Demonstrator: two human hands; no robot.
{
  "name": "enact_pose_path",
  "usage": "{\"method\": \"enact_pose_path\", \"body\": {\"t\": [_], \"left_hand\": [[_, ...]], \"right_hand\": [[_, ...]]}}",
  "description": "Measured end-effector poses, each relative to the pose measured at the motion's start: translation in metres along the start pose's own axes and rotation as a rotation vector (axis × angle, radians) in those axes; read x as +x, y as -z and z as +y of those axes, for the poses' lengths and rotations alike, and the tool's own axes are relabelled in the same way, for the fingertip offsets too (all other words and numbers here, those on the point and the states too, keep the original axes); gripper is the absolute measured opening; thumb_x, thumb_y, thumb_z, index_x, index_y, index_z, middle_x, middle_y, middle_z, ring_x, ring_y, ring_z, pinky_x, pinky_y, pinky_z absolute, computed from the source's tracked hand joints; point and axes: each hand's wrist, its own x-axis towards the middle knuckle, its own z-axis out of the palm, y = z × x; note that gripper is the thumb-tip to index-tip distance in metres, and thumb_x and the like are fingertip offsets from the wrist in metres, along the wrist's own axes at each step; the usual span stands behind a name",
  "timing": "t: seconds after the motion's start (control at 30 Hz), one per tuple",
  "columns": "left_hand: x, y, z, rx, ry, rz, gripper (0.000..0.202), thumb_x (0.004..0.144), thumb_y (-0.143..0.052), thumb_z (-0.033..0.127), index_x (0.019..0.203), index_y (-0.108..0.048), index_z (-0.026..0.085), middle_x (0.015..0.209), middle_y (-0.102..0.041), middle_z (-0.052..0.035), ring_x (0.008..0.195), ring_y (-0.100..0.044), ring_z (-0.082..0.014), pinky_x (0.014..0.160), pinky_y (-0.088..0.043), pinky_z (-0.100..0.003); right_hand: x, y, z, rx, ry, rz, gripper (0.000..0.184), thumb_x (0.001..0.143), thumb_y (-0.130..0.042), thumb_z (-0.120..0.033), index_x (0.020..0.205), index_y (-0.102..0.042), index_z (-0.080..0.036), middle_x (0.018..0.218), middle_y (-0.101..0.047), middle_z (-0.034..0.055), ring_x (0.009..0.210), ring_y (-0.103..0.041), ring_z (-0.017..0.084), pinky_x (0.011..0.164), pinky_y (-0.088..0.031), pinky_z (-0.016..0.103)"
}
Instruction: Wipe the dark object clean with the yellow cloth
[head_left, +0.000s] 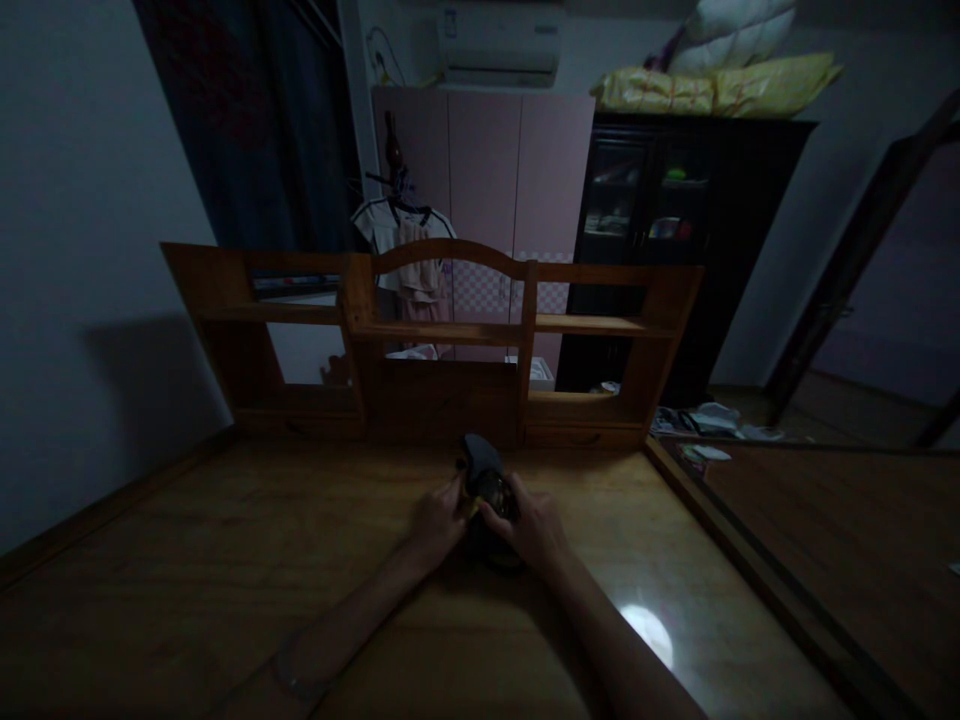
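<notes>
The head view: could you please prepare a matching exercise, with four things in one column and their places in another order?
Things:
1. Dark object
2. Yellow bundles
3. Air conditioner
4. White top

Places:
A. On the black cabinet
B. Hanging beyond the wooden shelf unit
C. Between the left hand and right hand
D. On the wall, above the pink wardrobe

Pairs: 1-C, 2-A, 3-D, 4-B

The held object [481, 456] is black (with a touch of yellow); the bench [285, 530] is honey-brown, the wardrobe [484, 170] pink with a pink-and-white checkered band [480, 287], the cabinet [742, 200] black, and the curtain [262, 150] dark blue with a reddish pattern.
</notes>
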Motion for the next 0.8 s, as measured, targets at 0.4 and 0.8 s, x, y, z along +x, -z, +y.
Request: {"method": "enact_pose_path", "body": {"t": [0.4, 0.8], "left_hand": [[0.0040, 0.0035, 0.0120, -0.206, -0.220, -0.052, 0.043, 0.083, -0.044, 0.013, 0.124, -0.049, 0.023, 0.130, -0.052, -0.0069, 0.118, -0.049, -0.0200, 0.099, -0.041, -0.035], [0.0042, 0.0059, 0.0024, -0.180, -0.258, -0.031, 0.040, 0.087, -0.044, 0.017, 0.126, -0.049, 0.023, 0.124, -0.058, -0.0074, 0.114, -0.054, -0.0193, 0.099, -0.043, -0.037]], "right_hand": [[-0.0014, -0.0064, 0.0055, 0.003, -0.012, -0.009, 0.048, 0.084, -0.048, -0.055, 0.110, -0.054, -0.015, 0.066, -0.066, 0.0045, 0.055, -0.063, 0.018, 0.049, -0.036, 0.021], [-0.0020, -0.0054, 0.0058, 0.086, -0.025, -0.074, 0.045, 0.088, -0.045, -0.055, 0.112, -0.053, -0.017, 0.069, -0.067, 0.0043, 0.060, -0.065, 0.019, 0.053, -0.040, 0.021]]}}
